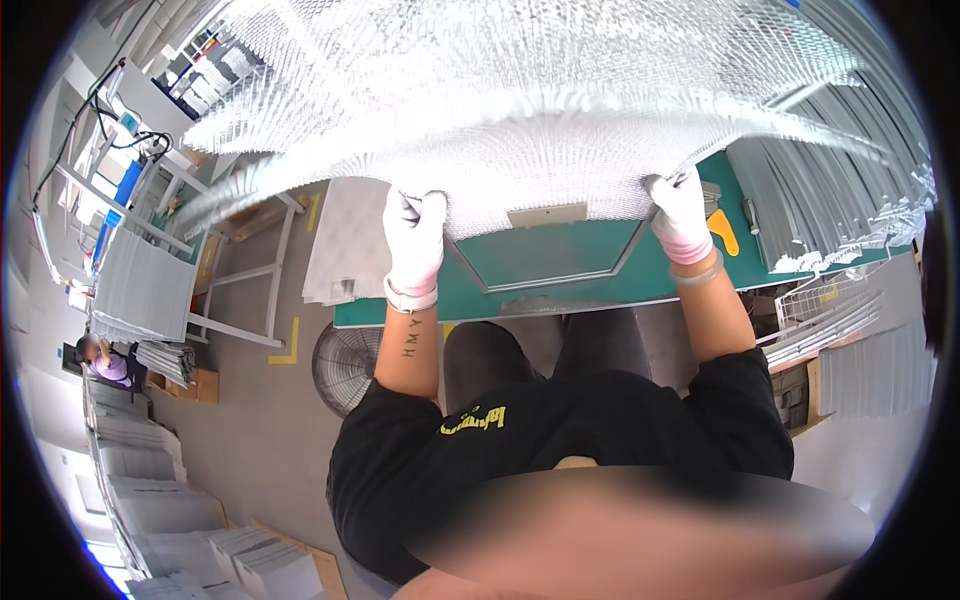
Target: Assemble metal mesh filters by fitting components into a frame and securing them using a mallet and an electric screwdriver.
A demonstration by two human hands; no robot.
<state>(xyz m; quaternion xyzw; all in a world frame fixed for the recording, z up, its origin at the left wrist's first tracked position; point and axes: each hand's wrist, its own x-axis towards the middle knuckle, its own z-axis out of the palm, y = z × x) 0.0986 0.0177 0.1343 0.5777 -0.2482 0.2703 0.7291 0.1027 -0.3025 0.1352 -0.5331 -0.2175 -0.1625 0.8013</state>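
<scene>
A large silvery honeycomb-textured mesh sheet spreads across the top of the view, its near edge hanging over a green worktable. My left hand, in a white glove with a pink cuff, pinches that edge with closed fingers. Further right, my right hand, gloved the same way, grips the same edge. Between the hands, a thin grey rectangular frame lies on the table, partly covered by the sheet. A small pale bar shows at the sheet's edge.
A yellow-handled tool lies right of my right hand, near stacked grey panels. Pale sheets are stacked on the left. A round fan stands on the floor. Another person is at the far left.
</scene>
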